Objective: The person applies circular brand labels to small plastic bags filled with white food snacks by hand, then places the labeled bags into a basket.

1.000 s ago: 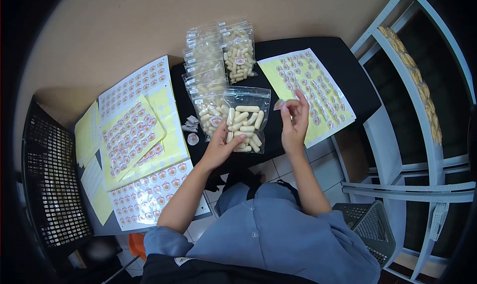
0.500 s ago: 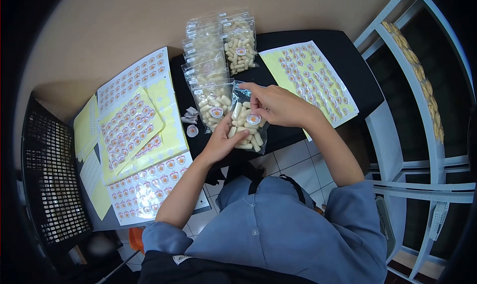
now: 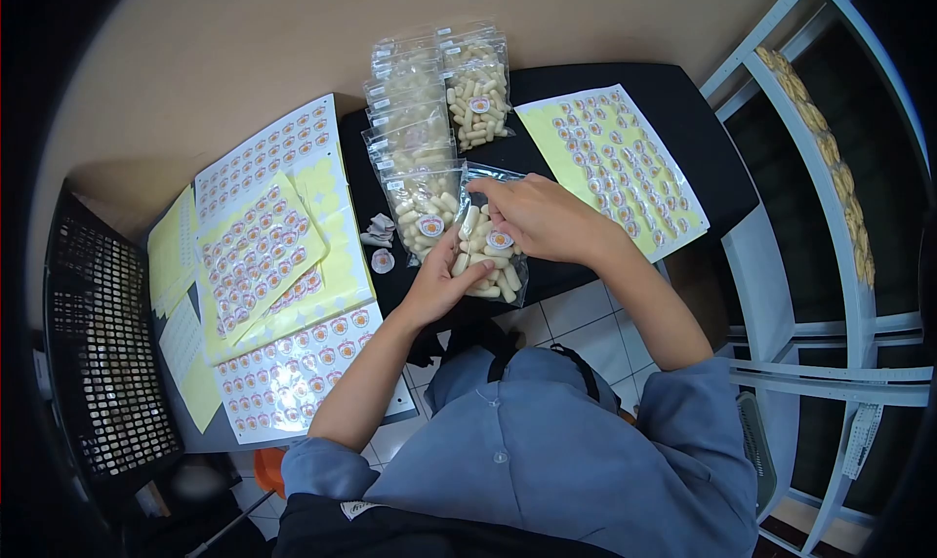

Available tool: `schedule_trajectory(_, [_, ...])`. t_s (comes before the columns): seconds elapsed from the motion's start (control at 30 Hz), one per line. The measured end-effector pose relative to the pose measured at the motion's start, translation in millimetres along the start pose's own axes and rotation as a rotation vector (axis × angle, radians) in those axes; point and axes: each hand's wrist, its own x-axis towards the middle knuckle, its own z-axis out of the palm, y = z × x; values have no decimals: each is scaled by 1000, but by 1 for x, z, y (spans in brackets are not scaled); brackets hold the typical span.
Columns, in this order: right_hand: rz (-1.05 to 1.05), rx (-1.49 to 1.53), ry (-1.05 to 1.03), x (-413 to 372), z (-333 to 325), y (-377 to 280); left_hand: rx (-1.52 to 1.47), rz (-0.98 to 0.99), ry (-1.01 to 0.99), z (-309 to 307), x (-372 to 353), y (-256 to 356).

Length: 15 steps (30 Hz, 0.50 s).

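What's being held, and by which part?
The left hand holds a clear bag of pale pieces by its lower left side; whether the right hand grips it is unclear.

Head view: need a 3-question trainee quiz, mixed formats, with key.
1. Multiple choice. Where does the left hand grip the clear bag?
A) top right corner
B) lower left side
C) lower right corner

2. True or false: the loose round sticker on the black table lies to the left of that bag.

3. Short answer. Besides white, what background colour shows on the sticker sheet at the right side of the table?

Key: 1. B; 2. True; 3. Yellow
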Motion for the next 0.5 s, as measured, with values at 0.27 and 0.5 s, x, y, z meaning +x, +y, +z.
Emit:
schedule_trajectory(0.27, [35,-121,223,-10,15,-21,-5,22,135,0,0,0])
schedule_trajectory(0.5, [106,-84,532,-12,31,-28,12,47,158,-3,3,0])
